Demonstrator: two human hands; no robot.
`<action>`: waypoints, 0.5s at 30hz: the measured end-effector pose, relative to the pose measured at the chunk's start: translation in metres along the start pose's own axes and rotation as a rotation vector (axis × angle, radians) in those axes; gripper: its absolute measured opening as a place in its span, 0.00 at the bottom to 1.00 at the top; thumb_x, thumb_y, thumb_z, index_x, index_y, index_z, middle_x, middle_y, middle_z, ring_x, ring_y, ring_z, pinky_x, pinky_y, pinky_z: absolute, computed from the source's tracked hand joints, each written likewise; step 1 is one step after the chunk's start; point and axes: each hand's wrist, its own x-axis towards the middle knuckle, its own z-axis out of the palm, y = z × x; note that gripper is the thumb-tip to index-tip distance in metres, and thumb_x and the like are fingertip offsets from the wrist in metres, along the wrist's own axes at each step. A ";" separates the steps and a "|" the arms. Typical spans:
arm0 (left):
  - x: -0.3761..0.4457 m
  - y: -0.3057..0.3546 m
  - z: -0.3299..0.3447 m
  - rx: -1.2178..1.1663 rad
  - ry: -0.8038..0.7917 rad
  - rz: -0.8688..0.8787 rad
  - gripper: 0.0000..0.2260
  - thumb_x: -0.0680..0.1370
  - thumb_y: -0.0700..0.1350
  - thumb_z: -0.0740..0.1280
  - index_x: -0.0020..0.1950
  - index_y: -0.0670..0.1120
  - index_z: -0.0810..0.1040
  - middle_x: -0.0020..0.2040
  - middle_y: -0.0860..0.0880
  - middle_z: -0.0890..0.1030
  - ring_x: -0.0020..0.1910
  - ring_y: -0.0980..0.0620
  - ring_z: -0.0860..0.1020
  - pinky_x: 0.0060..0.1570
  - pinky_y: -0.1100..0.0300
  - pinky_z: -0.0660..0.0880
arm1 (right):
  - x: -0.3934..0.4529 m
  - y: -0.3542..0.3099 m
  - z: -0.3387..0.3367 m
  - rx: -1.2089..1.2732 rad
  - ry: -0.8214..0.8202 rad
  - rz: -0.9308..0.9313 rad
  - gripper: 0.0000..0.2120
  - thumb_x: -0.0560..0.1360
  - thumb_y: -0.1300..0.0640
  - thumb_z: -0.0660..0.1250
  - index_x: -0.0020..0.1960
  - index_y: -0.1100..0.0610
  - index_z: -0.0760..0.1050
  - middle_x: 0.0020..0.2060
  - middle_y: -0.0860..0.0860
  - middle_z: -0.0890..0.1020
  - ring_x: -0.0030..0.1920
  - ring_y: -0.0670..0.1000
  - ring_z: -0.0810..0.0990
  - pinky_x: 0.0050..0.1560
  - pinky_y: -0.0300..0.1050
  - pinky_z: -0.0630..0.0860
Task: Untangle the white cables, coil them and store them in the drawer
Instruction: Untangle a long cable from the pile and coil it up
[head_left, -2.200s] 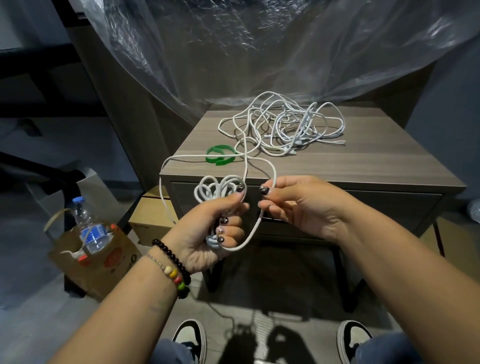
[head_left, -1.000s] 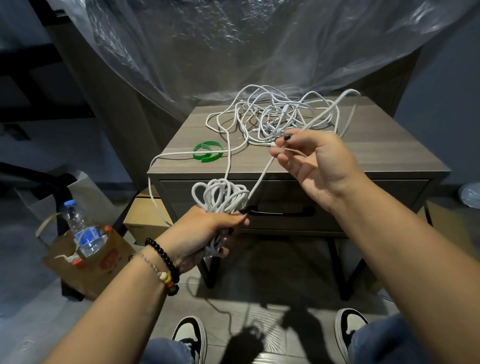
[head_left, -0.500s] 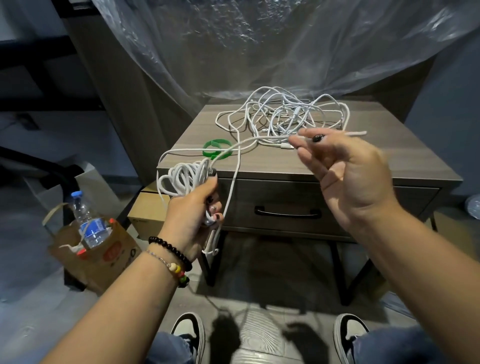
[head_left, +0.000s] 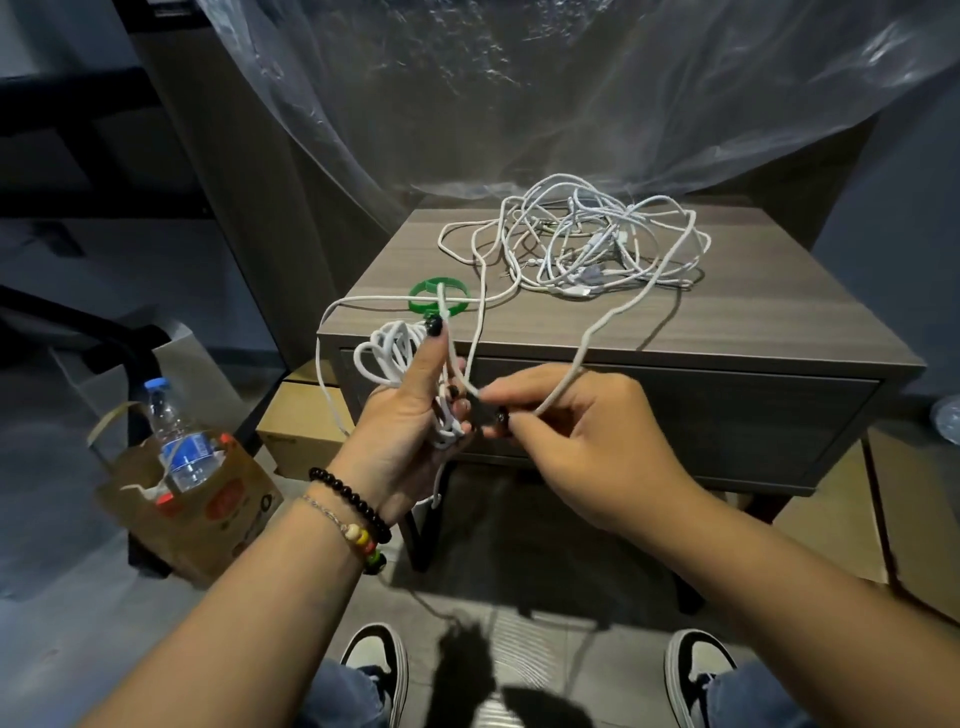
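I see the nightstand (head_left: 649, 332) filling mid-frame, its drawer (head_left: 727, 415) closed, and the tangle of white cables (head_left: 597, 244) on its top, upper centre. My left hand (head_left: 410, 410), centre frame, grips the coil (head_left: 387, 353), fingers curled round the loops. My right hand (head_left: 582, 436), just beside it, pinches the free strand (head_left: 602, 322). I'd lay each loop the same size and feed slack gently so the pile doesn't drag. The bottle (head_left: 176, 436) label at lower left is unreadable.
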 end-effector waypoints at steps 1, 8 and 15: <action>-0.001 0.000 0.001 -0.013 0.015 0.002 0.25 0.59 0.60 0.72 0.48 0.45 0.76 0.33 0.49 0.73 0.29 0.54 0.72 0.29 0.63 0.75 | -0.001 0.002 0.001 -0.049 -0.031 -0.015 0.15 0.70 0.70 0.68 0.46 0.53 0.85 0.43 0.44 0.84 0.47 0.41 0.83 0.52 0.34 0.77; 0.006 -0.003 -0.001 -0.025 0.118 0.051 0.05 0.73 0.45 0.70 0.44 0.46 0.77 0.33 0.50 0.72 0.29 0.56 0.71 0.26 0.65 0.71 | -0.005 0.001 0.003 -0.134 -0.211 0.054 0.15 0.70 0.69 0.69 0.46 0.51 0.85 0.46 0.44 0.85 0.50 0.41 0.82 0.57 0.41 0.78; 0.014 0.001 -0.005 -0.268 0.149 0.057 0.08 0.79 0.44 0.65 0.41 0.44 0.74 0.30 0.51 0.71 0.27 0.58 0.70 0.27 0.67 0.73 | -0.008 0.000 0.009 0.032 -0.254 0.163 0.19 0.69 0.73 0.62 0.41 0.53 0.86 0.48 0.46 0.86 0.51 0.42 0.83 0.56 0.44 0.79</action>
